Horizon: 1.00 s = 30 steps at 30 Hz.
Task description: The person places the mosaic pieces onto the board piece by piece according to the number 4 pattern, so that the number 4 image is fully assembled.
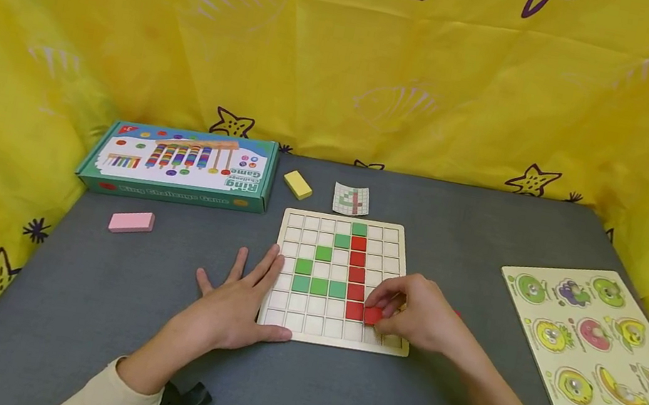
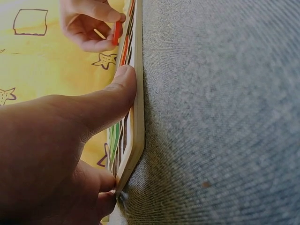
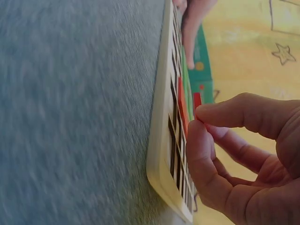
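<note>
A pale wooden grid board (image 1: 316, 325) lies flat on the dark table, with green tiles (image 1: 324, 253) in a slanted line and a row, and red tiles (image 1: 356, 275) in a column. My right hand (image 1: 425, 314) pinches a red square tile (image 1: 372, 316) between thumb and fingertips, just right of the column's lowest red tile. In the right wrist view that tile (image 3: 197, 99) stands out above the board's surface. My left hand (image 1: 234, 310) is spread at the board's left edge, its thumb (image 2: 124, 79) on the near rim and other fingers along the left side.
A small pattern card (image 1: 351, 200) lies behind the board, near a yellow block (image 1: 298, 185). At the back left sits a ring game box (image 1: 177, 166), with a pink block (image 1: 131, 222) before it. A fruit puzzle board (image 1: 600, 374) lies at the right. Yellow cloth hangs around the table.
</note>
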{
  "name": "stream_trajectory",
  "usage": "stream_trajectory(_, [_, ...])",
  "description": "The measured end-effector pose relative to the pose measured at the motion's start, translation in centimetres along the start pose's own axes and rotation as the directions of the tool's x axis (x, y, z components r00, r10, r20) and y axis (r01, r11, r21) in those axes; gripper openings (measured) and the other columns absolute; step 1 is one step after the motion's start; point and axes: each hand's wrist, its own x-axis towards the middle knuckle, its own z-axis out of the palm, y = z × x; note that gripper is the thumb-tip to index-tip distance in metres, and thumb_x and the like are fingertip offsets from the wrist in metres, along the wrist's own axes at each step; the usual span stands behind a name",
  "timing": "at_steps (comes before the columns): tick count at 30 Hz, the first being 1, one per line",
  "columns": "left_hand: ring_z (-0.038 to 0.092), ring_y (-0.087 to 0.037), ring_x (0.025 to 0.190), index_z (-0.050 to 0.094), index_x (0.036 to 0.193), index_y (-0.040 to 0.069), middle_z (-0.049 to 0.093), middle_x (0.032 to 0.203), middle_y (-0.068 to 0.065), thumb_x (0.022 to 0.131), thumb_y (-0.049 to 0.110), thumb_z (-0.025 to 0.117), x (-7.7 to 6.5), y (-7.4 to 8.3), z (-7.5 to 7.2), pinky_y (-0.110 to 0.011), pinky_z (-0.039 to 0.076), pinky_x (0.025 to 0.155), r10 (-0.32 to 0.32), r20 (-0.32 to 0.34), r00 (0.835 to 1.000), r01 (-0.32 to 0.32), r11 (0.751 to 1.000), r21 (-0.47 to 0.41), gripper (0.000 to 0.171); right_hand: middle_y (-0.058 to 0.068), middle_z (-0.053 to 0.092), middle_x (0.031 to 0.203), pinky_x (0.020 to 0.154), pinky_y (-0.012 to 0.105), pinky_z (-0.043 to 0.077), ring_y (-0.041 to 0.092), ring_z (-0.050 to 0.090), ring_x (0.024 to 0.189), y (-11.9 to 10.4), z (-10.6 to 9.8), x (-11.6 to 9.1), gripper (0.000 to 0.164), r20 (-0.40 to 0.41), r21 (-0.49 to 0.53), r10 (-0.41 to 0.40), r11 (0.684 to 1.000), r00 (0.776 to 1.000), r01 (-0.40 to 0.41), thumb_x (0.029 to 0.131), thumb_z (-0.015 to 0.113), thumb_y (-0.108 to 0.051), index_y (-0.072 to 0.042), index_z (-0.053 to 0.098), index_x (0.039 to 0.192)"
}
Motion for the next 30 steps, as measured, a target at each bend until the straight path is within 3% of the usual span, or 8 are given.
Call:
stream_trajectory(13, [-0.011,-0.045,0.160,0.004,0.169,0.024,-0.010,0.176,0.008,0.084,0.076,0.069,0.1,0.0,-0.1,-0.094,-0.007,0.099,-0.005,0.003,1.000,0.005,1.000,-0.001,0.119,-0.004,0.071,0.079,0.068,0.025,0.055,0.010,0.063,0.072,-0.9,1.7,0.3,0.022,0.067,0.004,-0.036,0.999,0.997,0.036,0.075,0.083,0.001,-0.014,0.079,0.091])
stream_trajectory(30, [-0.011,-0.044,0.160,0.005,0.169,0.024,-0.010,0.176,0.009,0.084,0.076,0.069,0.1,0.0,0.0,-0.094,-0.006,0.099,-0.006,0.003,1.000,0.006,1.000,0.006,0.118,-0.005,0.067,0.075,0.066,0.024,0.053,0.009,0.061,0.071,-1.4,2.5,0.1,0.025,0.047,-0.050,-0.049,0.997,0.998,0.051,0.071,0.083,0.002,-0.016,0.075,0.086])
